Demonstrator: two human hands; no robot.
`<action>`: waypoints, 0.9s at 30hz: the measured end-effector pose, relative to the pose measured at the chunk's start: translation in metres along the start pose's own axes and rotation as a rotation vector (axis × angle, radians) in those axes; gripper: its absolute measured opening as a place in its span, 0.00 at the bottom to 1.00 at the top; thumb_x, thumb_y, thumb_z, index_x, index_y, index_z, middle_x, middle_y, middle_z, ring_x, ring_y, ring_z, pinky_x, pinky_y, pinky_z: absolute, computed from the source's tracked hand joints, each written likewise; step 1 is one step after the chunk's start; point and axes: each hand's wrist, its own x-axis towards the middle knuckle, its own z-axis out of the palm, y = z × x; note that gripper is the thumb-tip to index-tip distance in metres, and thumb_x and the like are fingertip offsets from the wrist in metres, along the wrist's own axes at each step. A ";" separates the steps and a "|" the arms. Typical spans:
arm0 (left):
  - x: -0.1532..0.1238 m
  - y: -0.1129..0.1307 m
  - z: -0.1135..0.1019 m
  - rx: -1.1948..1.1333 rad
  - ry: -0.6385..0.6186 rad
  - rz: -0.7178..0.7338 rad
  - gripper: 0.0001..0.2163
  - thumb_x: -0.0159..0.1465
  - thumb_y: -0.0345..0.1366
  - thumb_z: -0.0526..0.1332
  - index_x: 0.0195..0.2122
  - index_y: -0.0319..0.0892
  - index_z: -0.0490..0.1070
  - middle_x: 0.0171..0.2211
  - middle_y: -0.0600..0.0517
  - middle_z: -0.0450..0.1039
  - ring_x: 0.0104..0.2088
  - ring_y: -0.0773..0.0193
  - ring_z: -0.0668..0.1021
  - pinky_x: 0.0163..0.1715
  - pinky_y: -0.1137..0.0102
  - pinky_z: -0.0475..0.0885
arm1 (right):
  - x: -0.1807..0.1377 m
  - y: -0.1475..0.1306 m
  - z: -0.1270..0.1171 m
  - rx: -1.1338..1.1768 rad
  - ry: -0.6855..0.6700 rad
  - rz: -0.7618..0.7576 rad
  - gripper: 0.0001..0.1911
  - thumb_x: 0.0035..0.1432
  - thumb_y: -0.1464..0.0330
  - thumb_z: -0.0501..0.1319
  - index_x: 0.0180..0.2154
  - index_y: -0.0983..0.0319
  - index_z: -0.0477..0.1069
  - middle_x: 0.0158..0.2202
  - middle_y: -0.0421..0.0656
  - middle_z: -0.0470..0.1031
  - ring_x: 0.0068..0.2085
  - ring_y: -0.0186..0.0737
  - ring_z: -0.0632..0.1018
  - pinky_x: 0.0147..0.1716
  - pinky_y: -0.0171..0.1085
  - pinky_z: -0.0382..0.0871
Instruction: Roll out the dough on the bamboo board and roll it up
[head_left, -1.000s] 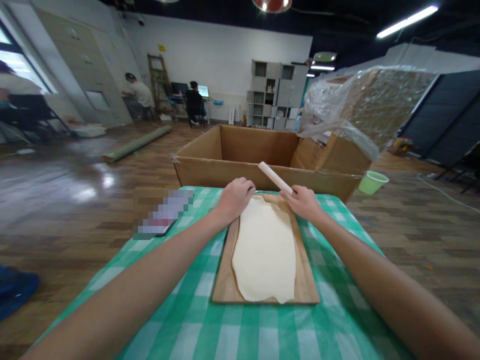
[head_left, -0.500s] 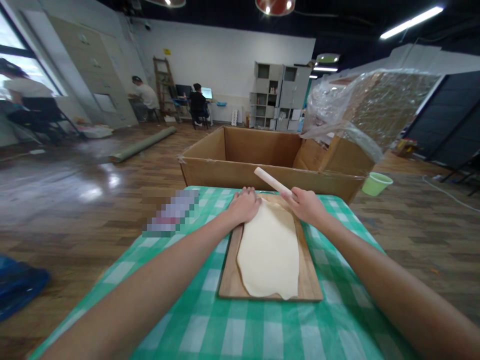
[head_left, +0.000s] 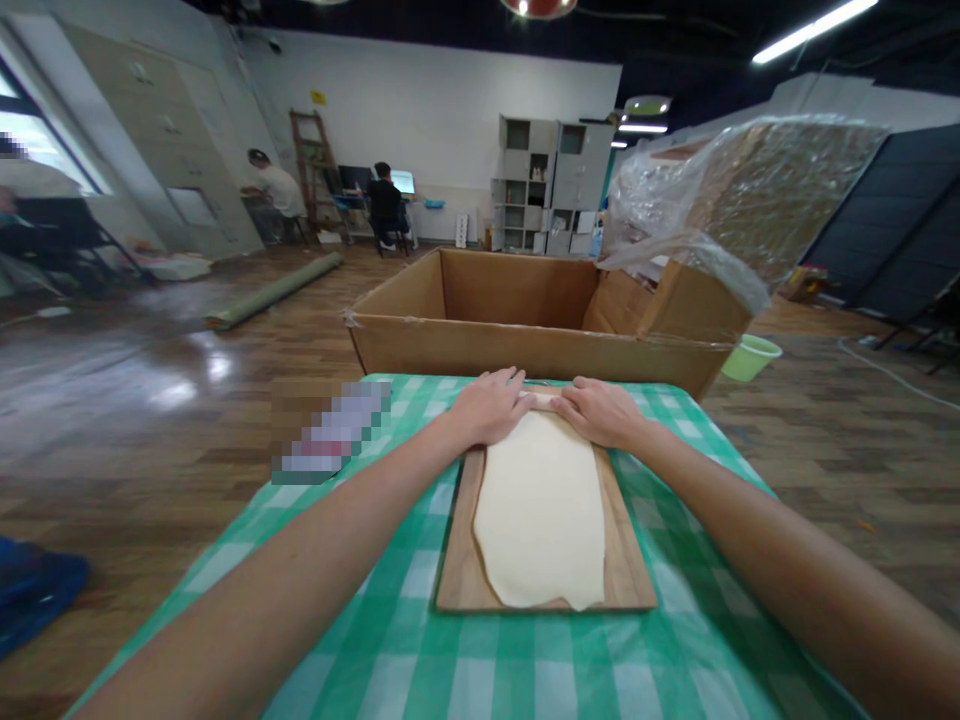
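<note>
A thin sheet of pale dough (head_left: 541, 510) covers much of a wooden board (head_left: 630, 585). Across the dough's far end lies a white rolling pin (head_left: 544, 398), of which only a short middle stretch shows. My left hand (head_left: 491, 405) is over its left end and my right hand (head_left: 600, 410) over its right end, both closed on it. The pin's ends are hidden under my palms and fingers. The near edge of the dough is uneven and lies close to the board's front edge.
A green checked tablecloth (head_left: 390, 600) covers the table. Just beyond the table stands a large open cardboard box (head_left: 480, 345), with plastic-wrapped goods (head_left: 780, 200) behind it. A blurred-out item (head_left: 334, 435) lies at the left edge. A light green bucket (head_left: 751, 358) stands on the floor.
The rolling pin, raised at a slant in my right hand before, now lies crosswise on the far dough. My left hand has moved from the dough's edge onto the pin.
</note>
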 end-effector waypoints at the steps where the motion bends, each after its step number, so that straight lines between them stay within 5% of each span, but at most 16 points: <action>1: 0.004 -0.002 0.002 0.008 -0.010 -0.008 0.27 0.74 0.49 0.49 0.67 0.37 0.64 0.68 0.35 0.64 0.68 0.43 0.67 0.67 0.53 0.57 | 0.003 0.003 0.001 -0.009 -0.008 -0.008 0.29 0.77 0.52 0.42 0.46 0.60 0.76 0.45 0.51 0.80 0.47 0.48 0.80 0.45 0.39 0.65; 5: 0.021 -0.009 0.004 0.022 -0.032 -0.070 0.27 0.75 0.50 0.48 0.66 0.37 0.65 0.67 0.33 0.66 0.65 0.39 0.70 0.63 0.50 0.60 | 0.021 0.009 0.005 -0.019 -0.045 0.059 0.29 0.77 0.52 0.40 0.50 0.62 0.74 0.48 0.53 0.80 0.49 0.49 0.80 0.47 0.41 0.66; 13: 0.040 -0.020 0.006 0.041 -0.070 -0.101 0.20 0.75 0.50 0.48 0.45 0.45 0.78 0.44 0.39 0.81 0.51 0.41 0.81 0.54 0.50 0.68 | 0.042 0.011 0.014 -0.006 -0.052 0.110 0.37 0.77 0.51 0.34 0.48 0.62 0.77 0.49 0.54 0.81 0.49 0.52 0.81 0.48 0.44 0.68; 18: 0.027 -0.014 0.007 0.046 -0.049 -0.108 0.23 0.75 0.51 0.46 0.55 0.45 0.74 0.54 0.39 0.79 0.57 0.42 0.78 0.57 0.52 0.67 | 0.031 0.012 0.014 -0.039 -0.029 0.011 0.32 0.78 0.55 0.37 0.52 0.64 0.74 0.49 0.56 0.79 0.51 0.52 0.78 0.52 0.45 0.66; 22: 0.005 -0.003 0.004 0.030 -0.022 -0.038 0.27 0.75 0.50 0.45 0.66 0.38 0.66 0.67 0.35 0.67 0.67 0.44 0.70 0.66 0.53 0.60 | 0.012 0.008 0.011 -0.056 -0.034 -0.103 0.28 0.77 0.56 0.40 0.54 0.64 0.72 0.53 0.57 0.75 0.56 0.53 0.73 0.57 0.47 0.62; 27: -0.026 0.015 -0.003 0.071 0.012 0.039 0.31 0.75 0.50 0.44 0.69 0.32 0.61 0.70 0.32 0.61 0.71 0.43 0.64 0.71 0.50 0.51 | -0.014 0.001 0.008 -0.025 -0.028 -0.074 0.31 0.77 0.53 0.38 0.67 0.61 0.62 0.61 0.56 0.71 0.57 0.53 0.73 0.55 0.48 0.63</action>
